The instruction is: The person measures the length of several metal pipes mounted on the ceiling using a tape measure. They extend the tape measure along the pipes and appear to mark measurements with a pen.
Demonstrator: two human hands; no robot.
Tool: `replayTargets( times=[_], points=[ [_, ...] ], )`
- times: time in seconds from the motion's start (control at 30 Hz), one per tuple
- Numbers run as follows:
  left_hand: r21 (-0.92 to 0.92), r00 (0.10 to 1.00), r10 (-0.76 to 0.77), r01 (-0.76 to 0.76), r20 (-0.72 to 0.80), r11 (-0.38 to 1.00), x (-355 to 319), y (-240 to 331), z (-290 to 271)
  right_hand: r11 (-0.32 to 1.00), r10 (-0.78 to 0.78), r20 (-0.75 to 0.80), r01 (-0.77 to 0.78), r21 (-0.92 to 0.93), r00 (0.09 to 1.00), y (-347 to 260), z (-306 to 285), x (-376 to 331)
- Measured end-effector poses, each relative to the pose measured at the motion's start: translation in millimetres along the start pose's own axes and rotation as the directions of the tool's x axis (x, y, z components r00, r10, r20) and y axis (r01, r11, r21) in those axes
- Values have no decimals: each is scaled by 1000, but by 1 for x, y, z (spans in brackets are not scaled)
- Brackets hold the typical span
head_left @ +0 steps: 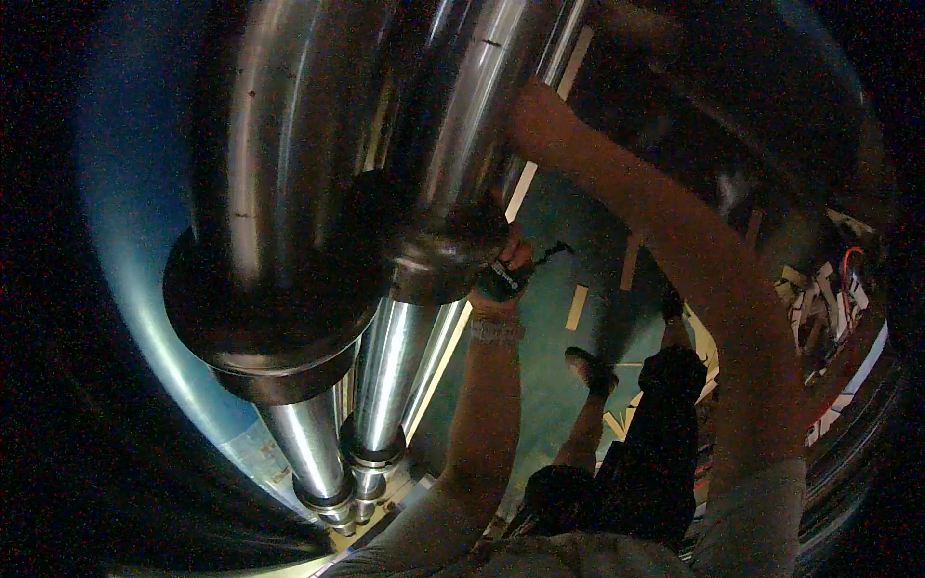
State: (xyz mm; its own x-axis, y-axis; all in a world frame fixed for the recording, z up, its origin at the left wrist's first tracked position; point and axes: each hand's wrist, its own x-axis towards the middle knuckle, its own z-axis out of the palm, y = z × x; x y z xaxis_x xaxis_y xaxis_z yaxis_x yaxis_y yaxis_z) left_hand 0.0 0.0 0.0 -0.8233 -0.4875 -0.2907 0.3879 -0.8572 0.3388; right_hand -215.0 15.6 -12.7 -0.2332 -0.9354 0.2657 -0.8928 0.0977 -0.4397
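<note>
Large shiny metal cylinders [453, 125] with thick dark collars [275, 347] fill the upper left of the head view. Narrower bright rods [385, 356] run down out of the collars. Beside the nearer collar, my left hand [515, 252] is closed round a small black tool [503, 279]. A thin dark piece sticks out from it to the right; its exact kind is too dim to make out. My right arm reaches up and across, and my right hand [542, 120] rests at the side of the upper cylinder, its fingers hidden behind the metal.
A curved blue surface [145, 250] borders the cylinders on the left. Below lies a green floor [554, 342] with yellowish strips. My legs and dark shorts show at the bottom. At the right are a pile of pale scraps [819, 303] and a red cable [852, 258].
</note>
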Motion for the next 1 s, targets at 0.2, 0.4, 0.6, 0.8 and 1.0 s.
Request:
replayTargets(
  times=[0.2, 0.4, 0.6, 0.8, 1.0],
  points=[
    [-332, 994, 94, -68, 63, 941, 3, -29, 40, 829, 358, -345, -126, 544, 867, -15, 1, -61],
    [-332, 992, -49, 84, 112, 939, -82, -37, 56, 694, 562, -409, -140, 707, 720, -38, -18, -135],
    [0, 988, -57, 58, -145, 998, -119, -29, 54, 83, 831, 67, -243, 967, 552, -94, -39, -180],
    [-67, 987, 138, -144, -76, 987, -80, -21, 21, 35, 803, 28, -94, 995, 595, -145, -66, -142],
    [228, 903, 239, -164, -357, 960, -67, -20, 47, -49, 741, 103, -100, 994, 663, -162, -86, -111]
  ],
)
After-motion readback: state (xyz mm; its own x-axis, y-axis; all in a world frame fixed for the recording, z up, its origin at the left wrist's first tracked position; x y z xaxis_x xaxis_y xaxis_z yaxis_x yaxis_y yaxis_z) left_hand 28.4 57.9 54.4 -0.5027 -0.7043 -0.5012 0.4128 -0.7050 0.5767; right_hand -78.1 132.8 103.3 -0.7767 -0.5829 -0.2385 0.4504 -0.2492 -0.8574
